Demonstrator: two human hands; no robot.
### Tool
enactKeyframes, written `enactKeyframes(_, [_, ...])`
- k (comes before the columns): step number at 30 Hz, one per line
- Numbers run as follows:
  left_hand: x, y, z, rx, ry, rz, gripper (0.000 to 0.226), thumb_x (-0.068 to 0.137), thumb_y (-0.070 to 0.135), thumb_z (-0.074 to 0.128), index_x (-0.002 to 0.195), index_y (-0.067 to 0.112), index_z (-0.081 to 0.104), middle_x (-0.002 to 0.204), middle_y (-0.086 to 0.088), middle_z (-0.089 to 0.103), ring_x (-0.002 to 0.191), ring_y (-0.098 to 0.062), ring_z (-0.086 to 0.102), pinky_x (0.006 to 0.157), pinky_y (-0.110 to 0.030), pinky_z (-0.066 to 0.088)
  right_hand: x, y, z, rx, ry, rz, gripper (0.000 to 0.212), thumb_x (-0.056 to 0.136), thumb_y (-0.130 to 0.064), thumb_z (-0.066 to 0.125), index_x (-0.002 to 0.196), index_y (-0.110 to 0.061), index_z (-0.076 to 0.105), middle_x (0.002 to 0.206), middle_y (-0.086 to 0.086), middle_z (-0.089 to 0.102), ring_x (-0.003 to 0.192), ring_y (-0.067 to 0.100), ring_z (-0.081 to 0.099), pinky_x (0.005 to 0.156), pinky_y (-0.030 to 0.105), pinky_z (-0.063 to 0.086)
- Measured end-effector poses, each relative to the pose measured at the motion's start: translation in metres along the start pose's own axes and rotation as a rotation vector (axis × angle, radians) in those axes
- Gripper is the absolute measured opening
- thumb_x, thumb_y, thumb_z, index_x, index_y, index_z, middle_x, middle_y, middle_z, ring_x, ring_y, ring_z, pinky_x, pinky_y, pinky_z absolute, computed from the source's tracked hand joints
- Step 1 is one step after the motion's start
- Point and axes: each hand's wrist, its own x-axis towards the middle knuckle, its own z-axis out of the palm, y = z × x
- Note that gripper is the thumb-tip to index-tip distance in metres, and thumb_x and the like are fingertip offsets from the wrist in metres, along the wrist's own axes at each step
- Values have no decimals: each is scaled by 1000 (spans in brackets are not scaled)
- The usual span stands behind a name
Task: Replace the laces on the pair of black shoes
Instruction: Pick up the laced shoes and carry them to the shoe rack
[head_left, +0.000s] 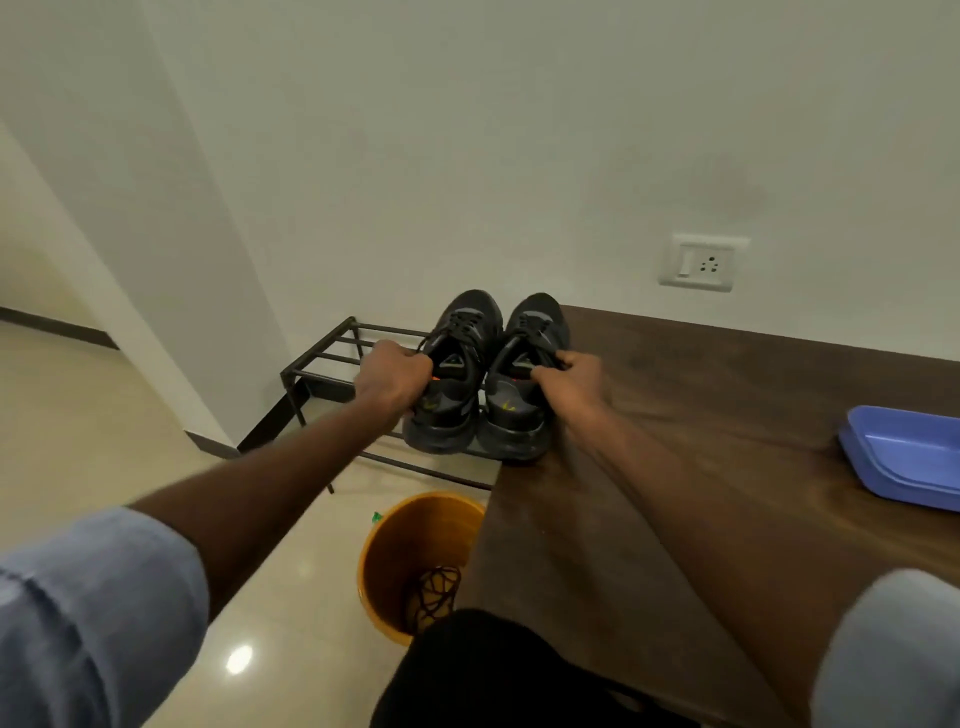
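The left hand (393, 375) curls around the collar of the left shoe (451, 374), and the right hand (569, 382) pinches the collar of the right shoe (521, 384). Both black shoes sit side by side, heels toward the person, toes toward the wall, at the corner of the dark table (701, 415) and over the metal rack (332, 353). Below stands an orange bin (400, 545) with old laces (436, 592) inside. A blue tray (904, 457) lies well apart on the right.
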Motion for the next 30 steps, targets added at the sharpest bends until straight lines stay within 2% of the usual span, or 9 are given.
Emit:
enactKeyframes(6, [94,-49,5,-104,-28,-102,22,85,19,56,83,8,74,83,-14,76,76,-32,75,70,-52,65,75,6,96,-14,-128,42,42,83,-14,72,125,-15,72,104,9,74,93,27,70,87,41,62])
enactKeyframes(10, [131,-59,28,-79,-17,-145,23,83,22,57,86,5,72,82,-16,73,68,-34,74,58,-49,65,125,31,126,-49,-183,115,44,75,-17,70,119,-12,70,103,13,73,91,32,71,84,46,63])
enactKeyframes(14, [168,-63,55,-97,-54,-179,18,88,15,57,90,1,68,89,-20,71,77,-37,73,62,-52,65,154,34,145,-68,-177,116,40,81,-10,63,121,-7,66,108,17,69,95,36,68,84,45,62])
enactKeyframes(18, [191,-71,76,-141,-132,-203,20,91,9,56,103,-3,65,98,-22,71,85,-39,72,63,-46,64,156,44,149,-151,-191,108,32,91,-7,58,123,-5,61,113,18,66,92,30,62,59,28,46])
enactKeyframes(21, [197,-82,83,-163,-170,-214,34,93,13,53,119,-3,65,113,-22,70,96,-43,72,65,-43,63,154,54,150,-163,-198,78,35,92,-11,59,127,-10,58,115,15,65,98,29,62,73,35,55])
enactKeyframes(23, [195,-88,83,-223,-174,-237,31,96,13,52,117,-4,66,110,-22,72,89,-38,72,57,-37,60,153,54,149,-157,-208,72,38,93,-11,59,131,-11,57,117,14,65,103,30,63,84,39,57])
enactKeyframes(25, [192,-90,81,-299,-180,-243,25,99,18,57,113,0,67,101,-19,73,85,-32,71,56,-35,59,153,53,150,-132,-225,72,38,93,-10,60,131,-11,58,118,14,65,105,30,62,86,38,56])
enactKeyframes(28, [182,-90,76,-379,-264,-215,26,101,31,62,110,8,70,99,-10,75,98,-29,72,75,-41,61,148,49,149,-130,-254,83,38,93,-11,62,130,-10,56,116,13,64,102,29,61,80,36,52])
enactKeyframes(30, [174,-91,74,-373,-304,-221,24,100,30,64,110,10,69,98,-7,75,90,-23,71,66,-34,59,147,49,149,-144,-257,90,38,93,-11,62,130,-10,53,115,13,62,102,29,60,80,37,52])
